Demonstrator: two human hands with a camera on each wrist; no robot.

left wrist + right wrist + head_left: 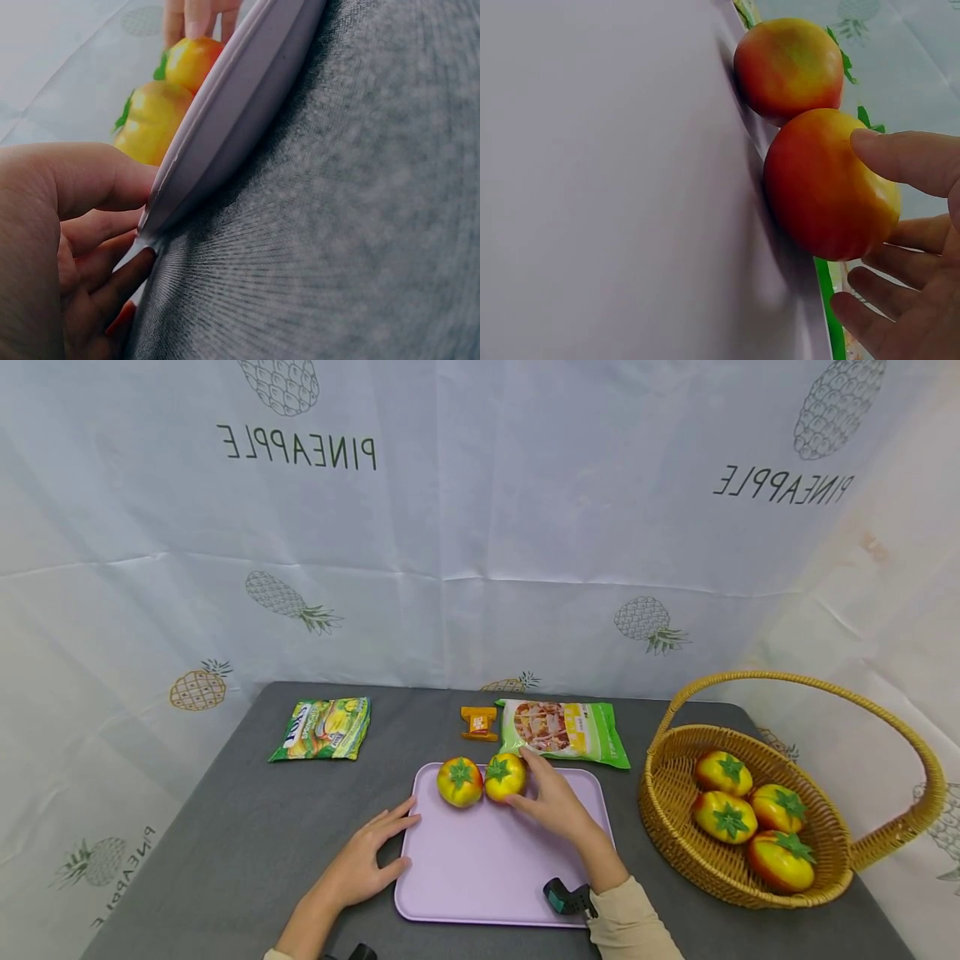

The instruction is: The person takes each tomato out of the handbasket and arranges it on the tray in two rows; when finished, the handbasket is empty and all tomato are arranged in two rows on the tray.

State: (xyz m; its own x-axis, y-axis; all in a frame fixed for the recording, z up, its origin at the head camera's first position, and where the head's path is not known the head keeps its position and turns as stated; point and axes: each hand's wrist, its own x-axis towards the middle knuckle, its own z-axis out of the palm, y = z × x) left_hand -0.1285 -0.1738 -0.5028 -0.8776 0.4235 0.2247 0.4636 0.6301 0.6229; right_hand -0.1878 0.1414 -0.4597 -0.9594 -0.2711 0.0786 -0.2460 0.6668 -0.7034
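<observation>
One yellow-red fruit (506, 777) is pinched by the right hand (557, 803), a second fruit (460, 782) is set just left of that grip, a lilac tray (487, 872) is laid beneath, its left rim touched by the spread left hand (365, 862), and a green packet (564, 729) is placed just beyond the grip.

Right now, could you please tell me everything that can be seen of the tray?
The tray is a pale purple rectangle with rounded corners and a low raised rim, smooth and plastic-looking. It lies flat on the dark grey table. A left fruit and a right fruit sit side by side on it near the far rim; the right hand holds the latter. The left hand touches the left rim.
</observation>
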